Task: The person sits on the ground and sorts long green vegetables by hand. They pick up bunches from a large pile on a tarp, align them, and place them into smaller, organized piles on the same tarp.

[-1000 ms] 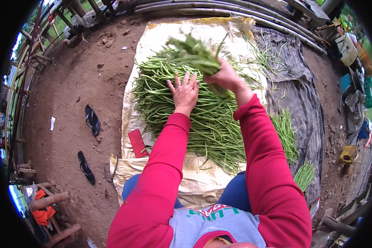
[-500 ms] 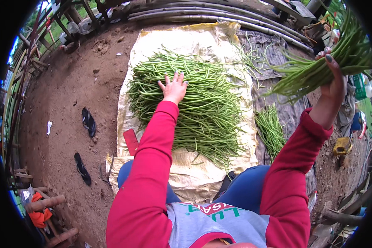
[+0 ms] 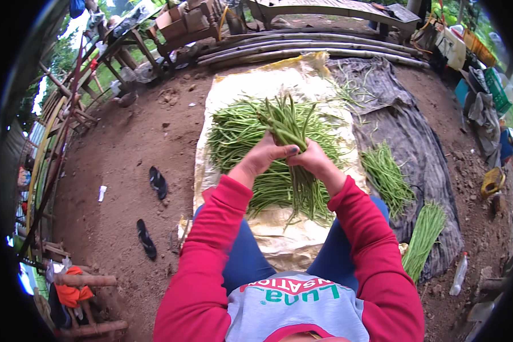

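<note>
A bundle of long green beans [image 3: 289, 122] is gripped between both my hands, held upright over the sheet with its lower ends hanging toward me. My left hand [image 3: 263, 154] closes round its left side, thumb across the front. From the right, my right hand [image 3: 315, 159] wraps the same bundle just below. Beneath and behind them a broad pile of long green beans [image 3: 233, 134] lies on a pale woven sack sheet [image 3: 211, 102]. To the right, a smaller heap of beans [image 3: 387, 174] and a neat bunch of beans [image 3: 424, 236] rest on a dark cloth [image 3: 422, 154].
Two black flip-flops [image 3: 158, 182] lie on bare soil at the left. Bamboo poles [image 3: 313, 48] run along the far side. A clear plastic bottle [image 3: 459, 275] and a yellow cut container [image 3: 492, 181] are at the right. An orange cloth [image 3: 74, 288] hangs over wood at lower left.
My right hand has brought the bean bundle down from the upper right to the middle. My left hand has left the pile and taken hold of the bundle. The view has shifted.
</note>
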{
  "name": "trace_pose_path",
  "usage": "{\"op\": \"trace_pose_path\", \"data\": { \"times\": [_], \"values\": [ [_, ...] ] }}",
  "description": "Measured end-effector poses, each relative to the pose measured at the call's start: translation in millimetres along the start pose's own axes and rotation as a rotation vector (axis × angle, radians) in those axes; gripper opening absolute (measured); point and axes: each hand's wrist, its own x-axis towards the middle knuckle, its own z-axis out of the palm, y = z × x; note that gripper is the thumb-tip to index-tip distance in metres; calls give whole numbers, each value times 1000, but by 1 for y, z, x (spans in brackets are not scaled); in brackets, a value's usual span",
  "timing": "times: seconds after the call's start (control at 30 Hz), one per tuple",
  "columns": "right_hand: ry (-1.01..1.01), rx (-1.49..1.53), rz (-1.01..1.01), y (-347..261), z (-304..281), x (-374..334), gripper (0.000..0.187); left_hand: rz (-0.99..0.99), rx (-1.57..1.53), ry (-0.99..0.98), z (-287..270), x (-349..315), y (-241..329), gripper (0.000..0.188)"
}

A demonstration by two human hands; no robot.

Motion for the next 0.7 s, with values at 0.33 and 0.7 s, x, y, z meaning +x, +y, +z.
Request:
{"op": "trace_pose_path", "data": {
  "times": [0.33, 0.7],
  "values": [
    [289, -782, -221, 21, 97, 5, 54, 203, -319, 765, 2, -39, 8, 29],
    [115, 429, -541, -38, 62, 43, 50, 39, -76, 397, -3, -61, 17, 41]
  ]
}}
